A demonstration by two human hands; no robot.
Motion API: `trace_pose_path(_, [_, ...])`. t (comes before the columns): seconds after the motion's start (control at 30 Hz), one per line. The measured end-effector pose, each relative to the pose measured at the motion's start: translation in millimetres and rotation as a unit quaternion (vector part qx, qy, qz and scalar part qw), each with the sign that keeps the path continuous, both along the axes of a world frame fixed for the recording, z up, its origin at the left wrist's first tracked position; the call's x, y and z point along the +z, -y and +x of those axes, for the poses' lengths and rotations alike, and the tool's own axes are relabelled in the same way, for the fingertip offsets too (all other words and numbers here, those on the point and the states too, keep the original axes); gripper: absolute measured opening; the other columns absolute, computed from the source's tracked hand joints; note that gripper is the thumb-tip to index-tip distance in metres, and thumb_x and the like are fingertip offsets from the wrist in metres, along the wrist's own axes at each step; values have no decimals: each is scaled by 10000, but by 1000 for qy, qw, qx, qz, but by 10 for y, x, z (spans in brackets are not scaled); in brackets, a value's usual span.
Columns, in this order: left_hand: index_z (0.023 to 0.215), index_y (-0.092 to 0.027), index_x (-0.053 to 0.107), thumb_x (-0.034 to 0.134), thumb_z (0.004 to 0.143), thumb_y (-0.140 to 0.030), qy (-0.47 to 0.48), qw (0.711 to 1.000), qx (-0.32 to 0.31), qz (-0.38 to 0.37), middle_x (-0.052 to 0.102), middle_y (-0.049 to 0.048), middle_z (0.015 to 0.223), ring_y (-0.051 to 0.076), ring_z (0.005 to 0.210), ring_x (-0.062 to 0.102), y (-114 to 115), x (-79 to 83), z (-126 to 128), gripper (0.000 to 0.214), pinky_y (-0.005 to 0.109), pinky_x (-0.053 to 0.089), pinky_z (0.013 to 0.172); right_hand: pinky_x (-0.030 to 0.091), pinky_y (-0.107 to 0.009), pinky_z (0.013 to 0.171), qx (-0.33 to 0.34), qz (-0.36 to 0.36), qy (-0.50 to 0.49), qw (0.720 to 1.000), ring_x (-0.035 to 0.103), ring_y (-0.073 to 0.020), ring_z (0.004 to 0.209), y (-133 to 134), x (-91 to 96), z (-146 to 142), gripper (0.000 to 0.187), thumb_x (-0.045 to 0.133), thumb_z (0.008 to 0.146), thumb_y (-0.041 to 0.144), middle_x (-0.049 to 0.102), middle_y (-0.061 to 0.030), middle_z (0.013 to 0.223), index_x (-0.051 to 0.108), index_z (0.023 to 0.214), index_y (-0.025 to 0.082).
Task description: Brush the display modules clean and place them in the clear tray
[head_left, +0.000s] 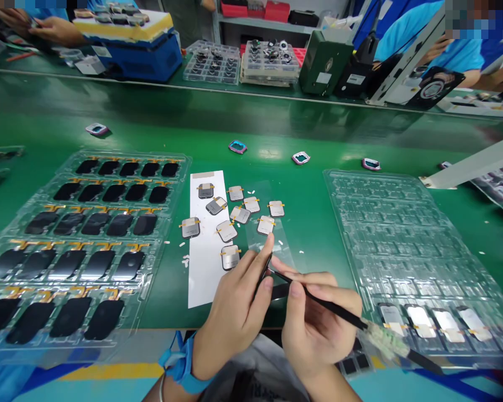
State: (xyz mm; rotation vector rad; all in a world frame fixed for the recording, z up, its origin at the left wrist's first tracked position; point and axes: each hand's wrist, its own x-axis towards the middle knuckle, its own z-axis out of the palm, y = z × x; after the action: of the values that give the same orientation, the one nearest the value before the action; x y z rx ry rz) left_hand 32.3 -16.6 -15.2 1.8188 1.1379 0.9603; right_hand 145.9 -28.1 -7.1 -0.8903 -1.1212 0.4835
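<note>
My left hand [237, 304] is closed around a thin dark piece [262, 274], seen nearly edge-on; it resembles the small display panels on the bench. In my right hand [322, 321] are black tweezers [335, 308] with whitish-green tape wrapped around the rear. Their tips meet the piece near my left fingertips, where the exact contact is hidden. Just beyond my hands lie several small display panels [229, 257], silver backs up with orange flex tabs. Some rest on a white paper sheet [202, 285], others on clear film or the green bench. Tiny white scraps [186, 260] are scattered around.
A clear tray [150, 279] of dark display panels stands left. Another clear tray [402, 234] at right has several silver-backed panels in its front row. Small watch-like frames [237, 147] line the green surface [171, 131] behind. Co-workers sit beyond a shelf with a blue box [145, 58].
</note>
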Motion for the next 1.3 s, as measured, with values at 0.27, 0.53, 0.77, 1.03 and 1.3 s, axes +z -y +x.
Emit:
trace_pose_path(0.27, [1573,-314,227,345,1046,-242,2,1000,3,-6,574,63,1068,195,901,561,4,9,-9,545,304,456,795,671,-359,801,15,-10,-8,1000,748,-174,905,1,4,6,282,534,884,-36,668,-23,897,538,1022,210])
trace_pose_path(0.53, [1571,-274,251,338,1040,-240,2,1000,5,-7,582,94,1139,218,950,560,12,5,-9,539,325,459,832,683,-365,760,3,-8,9,1000,751,-180,896,-9,-12,8,268,551,888,-13,661,-21,890,536,1017,222])
trace_pose_path(0.77, [1557,-291,293,353,1040,-234,4,1000,19,-2,573,58,1008,195,869,550,7,8,-1,523,291,452,761,687,-399,784,14,11,23,1000,754,-204,939,-3,-22,14,287,557,884,-29,660,-29,925,538,1041,210])
trace_pose_path(1.03, [1553,-330,286,346,1046,-217,-8,1000,23,2,540,28,980,164,828,534,-4,3,2,522,269,428,724,685,-404,806,30,7,20,999,745,-203,971,8,-37,27,307,541,877,-52,654,-32,941,541,1046,205])
trace_pose_path(1.3, [1548,-293,306,333,1043,-220,-19,1000,18,4,557,37,965,180,836,542,-9,-3,0,511,294,437,730,688,-415,777,29,-8,23,999,749,-207,942,21,-30,36,273,544,893,-10,663,-28,925,542,1031,225])
